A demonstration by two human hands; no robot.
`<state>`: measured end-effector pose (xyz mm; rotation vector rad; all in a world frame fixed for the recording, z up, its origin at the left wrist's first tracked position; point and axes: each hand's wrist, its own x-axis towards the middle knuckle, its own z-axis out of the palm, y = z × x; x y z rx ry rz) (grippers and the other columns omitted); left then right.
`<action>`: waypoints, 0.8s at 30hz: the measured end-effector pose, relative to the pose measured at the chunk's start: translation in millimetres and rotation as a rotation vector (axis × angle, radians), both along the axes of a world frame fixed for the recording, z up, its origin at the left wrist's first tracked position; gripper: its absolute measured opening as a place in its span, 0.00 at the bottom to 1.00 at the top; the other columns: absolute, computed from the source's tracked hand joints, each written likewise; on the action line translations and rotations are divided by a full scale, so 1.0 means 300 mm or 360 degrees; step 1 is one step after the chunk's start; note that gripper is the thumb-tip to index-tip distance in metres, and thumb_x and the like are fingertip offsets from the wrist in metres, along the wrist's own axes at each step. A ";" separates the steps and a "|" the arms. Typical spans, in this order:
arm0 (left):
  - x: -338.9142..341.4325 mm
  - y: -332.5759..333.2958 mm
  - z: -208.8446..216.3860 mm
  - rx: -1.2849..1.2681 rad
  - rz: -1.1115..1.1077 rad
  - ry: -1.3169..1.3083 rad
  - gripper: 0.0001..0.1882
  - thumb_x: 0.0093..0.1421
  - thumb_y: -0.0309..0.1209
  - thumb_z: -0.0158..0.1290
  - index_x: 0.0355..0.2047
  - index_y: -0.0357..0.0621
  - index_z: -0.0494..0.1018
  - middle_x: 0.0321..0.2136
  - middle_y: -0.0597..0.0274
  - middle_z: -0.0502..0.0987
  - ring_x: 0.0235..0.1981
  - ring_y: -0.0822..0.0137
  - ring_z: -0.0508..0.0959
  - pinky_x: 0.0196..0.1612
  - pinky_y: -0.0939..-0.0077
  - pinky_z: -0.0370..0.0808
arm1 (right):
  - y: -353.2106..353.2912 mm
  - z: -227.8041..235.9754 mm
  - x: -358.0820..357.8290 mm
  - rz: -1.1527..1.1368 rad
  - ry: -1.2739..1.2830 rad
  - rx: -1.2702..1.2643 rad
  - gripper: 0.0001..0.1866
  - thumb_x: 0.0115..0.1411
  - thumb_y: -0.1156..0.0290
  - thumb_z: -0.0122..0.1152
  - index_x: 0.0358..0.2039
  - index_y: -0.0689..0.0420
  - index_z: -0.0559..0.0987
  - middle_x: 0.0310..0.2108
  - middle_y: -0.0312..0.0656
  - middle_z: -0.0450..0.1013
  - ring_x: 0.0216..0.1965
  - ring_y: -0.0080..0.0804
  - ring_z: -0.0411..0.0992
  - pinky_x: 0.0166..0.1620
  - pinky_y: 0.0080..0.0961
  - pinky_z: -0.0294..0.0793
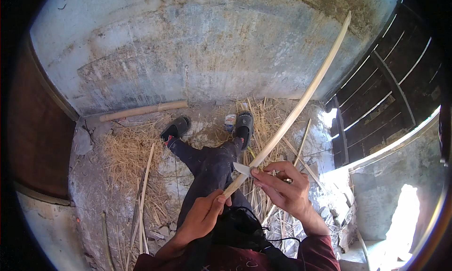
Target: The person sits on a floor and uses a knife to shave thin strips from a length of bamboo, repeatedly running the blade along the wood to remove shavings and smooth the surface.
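A long pale strip of split bamboo or wood (pixel 301 104) runs from my lap up toward the upper right, where its end tapers. My left hand (pixel 203 216) is closed round its near end. Just beyond, my right hand (pixel 285 186) grips a small knife, whose broad silvery blade (pixel 242 169) lies across the strip and touches it. The knife's handle is hidden inside my right fingers.
Shavings (pixel 129 153) heap on the floor round my dark shoes (pixel 176 127). A round pole (pixel 143 111) lies along the stained wall (pixel 155 59). Thin strips (pixel 147 195) lie at left. A dark slatted door (pixel 391 83) stands at right, and rubble (pixel 336 214) lies near my right elbow.
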<state>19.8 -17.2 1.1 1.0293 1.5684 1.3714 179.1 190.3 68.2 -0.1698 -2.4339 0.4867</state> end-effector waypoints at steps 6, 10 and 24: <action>0.002 0.001 0.003 -0.0004 0.0028 0.0005 0.22 0.82 0.41 0.38 0.41 0.39 0.75 0.17 0.61 0.67 0.18 0.67 0.71 0.27 0.68 0.66 | 0.003 0.014 -0.005 0.0000 -0.0040 0.0022 0.19 0.57 0.70 0.80 0.50 0.49 0.90 0.37 0.38 0.82 0.27 0.28 0.82 0.27 0.24 0.79; 0.001 0.000 -0.002 -0.0010 0.0011 -0.0004 0.22 0.83 0.42 0.38 0.41 0.39 0.75 0.17 0.61 0.67 0.18 0.67 0.71 0.27 0.68 0.65 | 0.009 0.002 -0.002 0.0011 -0.0017 0.0039 0.20 0.56 0.69 0.81 0.50 0.49 0.90 0.32 0.38 0.81 0.27 0.31 0.82 0.27 0.26 0.78; 0.002 -0.002 0.007 -0.0005 0.0022 -0.0004 0.21 0.83 0.42 0.38 0.41 0.40 0.75 0.17 0.63 0.66 0.18 0.70 0.69 0.27 0.69 0.65 | -0.003 -0.018 0.000 0.0073 -0.0010 0.0135 0.21 0.52 0.70 0.83 0.49 0.48 0.91 0.27 0.35 0.76 0.23 0.26 0.77 0.23 0.26 0.72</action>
